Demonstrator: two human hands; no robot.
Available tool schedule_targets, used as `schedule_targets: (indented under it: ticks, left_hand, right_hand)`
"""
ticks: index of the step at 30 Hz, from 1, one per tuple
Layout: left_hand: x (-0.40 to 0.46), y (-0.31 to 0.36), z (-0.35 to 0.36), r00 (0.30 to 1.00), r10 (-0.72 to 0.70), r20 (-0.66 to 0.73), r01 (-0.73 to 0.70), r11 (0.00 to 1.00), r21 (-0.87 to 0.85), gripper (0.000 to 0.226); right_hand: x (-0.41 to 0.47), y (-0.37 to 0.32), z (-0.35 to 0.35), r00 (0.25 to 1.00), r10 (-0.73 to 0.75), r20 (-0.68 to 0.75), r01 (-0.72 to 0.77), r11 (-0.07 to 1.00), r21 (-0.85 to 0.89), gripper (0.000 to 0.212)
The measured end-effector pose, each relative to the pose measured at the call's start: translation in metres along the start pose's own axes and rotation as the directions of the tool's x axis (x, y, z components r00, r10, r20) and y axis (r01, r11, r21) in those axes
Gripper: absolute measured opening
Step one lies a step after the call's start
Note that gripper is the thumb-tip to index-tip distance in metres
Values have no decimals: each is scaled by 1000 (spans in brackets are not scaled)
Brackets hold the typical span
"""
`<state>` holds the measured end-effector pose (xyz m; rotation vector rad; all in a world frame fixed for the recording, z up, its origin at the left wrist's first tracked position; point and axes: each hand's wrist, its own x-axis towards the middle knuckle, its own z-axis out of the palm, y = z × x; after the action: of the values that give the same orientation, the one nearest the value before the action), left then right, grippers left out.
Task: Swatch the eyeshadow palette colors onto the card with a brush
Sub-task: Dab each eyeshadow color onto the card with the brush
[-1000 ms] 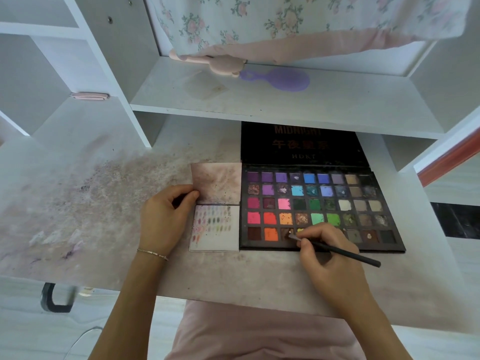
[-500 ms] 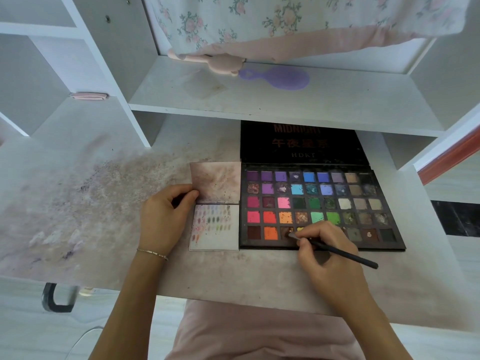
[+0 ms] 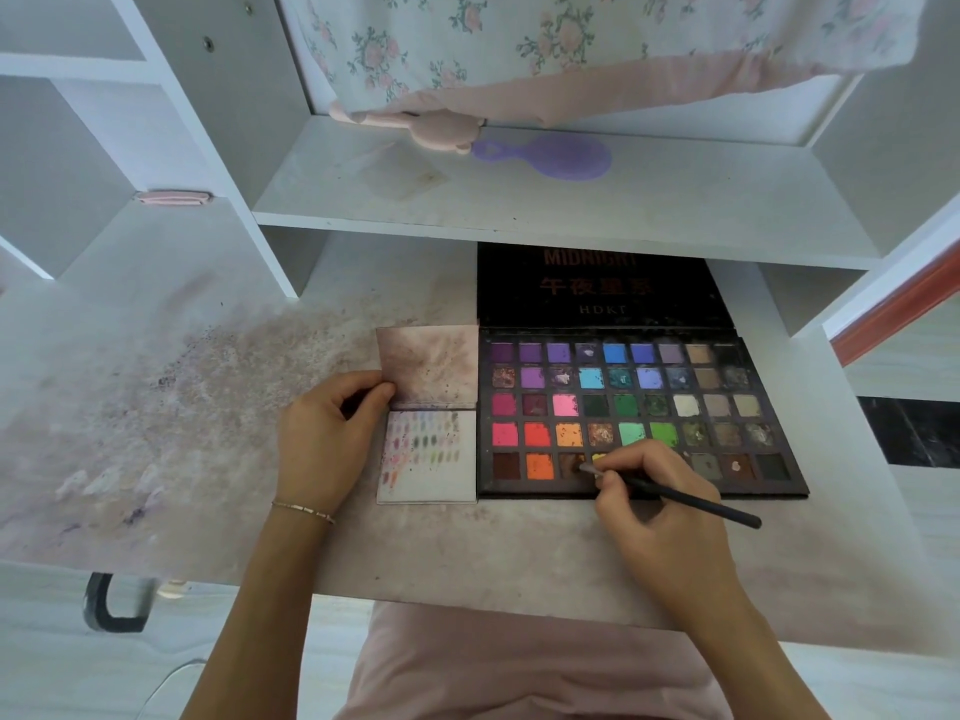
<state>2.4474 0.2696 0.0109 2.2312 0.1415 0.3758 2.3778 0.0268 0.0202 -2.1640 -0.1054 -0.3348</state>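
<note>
An open black eyeshadow palette (image 3: pixel 623 397) with several rows of coloured pans lies on the desk, its lid leaning back under the shelf. My right hand (image 3: pixel 660 517) grips a thin black brush (image 3: pixel 691 502) like a pen; the tip touches a brown pan in the bottom row, third from the left. To the palette's left lies a folded white card (image 3: pixel 431 475) with several small colour swatches on its lower half and a smudged upper flap. My left hand (image 3: pixel 327 439) rests at the card's left edge, thumb pressed against the fold.
The white desk (image 3: pixel 156 418) is stained with pink and purple powder left of the card. A shelf (image 3: pixel 519 200) overhangs the palette lid and holds a purple brush-shaped item (image 3: pixel 550 155) and pink floral fabric (image 3: pixel 519 54). The desk's front edge runs just below my wrists.
The brush tip stays on the same brown pan, with only slight movement of my right hand. My left hand and the card have not moved.
</note>
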Motion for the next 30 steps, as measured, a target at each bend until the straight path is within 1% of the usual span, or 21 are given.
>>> schedule_targets:
  ticks: [4, 6, 10, 16, 21, 24, 30]
  left_hand:
    - [0, 0, 0, 1000, 5, 3, -5, 1000, -1, 13]
    - [0, 0, 0, 1000, 5, 3, -5, 1000, -9, 12]
    - [0, -1, -1, 1000, -2, 0, 2, 999, -32, 12]
    - [0, 0, 0, 1000, -4, 3, 4, 999, -49, 11]
    - [0, -1, -1, 1000, 0, 11, 0, 998, -68, 11]
    - [0, -2, -1, 1000, 10, 11, -9, 998, -61, 11]
    - [0, -3, 0, 1000, 5, 6, -5, 998, -60, 11]
  right_hand:
    - [1, -10, 9, 1000, 4, 16, -6, 993, 116, 24]
    - [1, -18, 19, 999, -19, 40, 12, 986, 167, 15]
    - [1, -33, 45, 989, -66, 131, 36, 975, 221, 5]
    - [5, -48, 69, 981, -111, 157, 91, 988, 128, 19]
    - [10, -52, 76, 975, -103, 194, 89, 993, 78, 11]
    - [10, -51, 77, 975, -114, 192, 104, 993, 62, 15]
    - [10, -50, 78, 975, -109, 196, 107, 994, 20, 8]
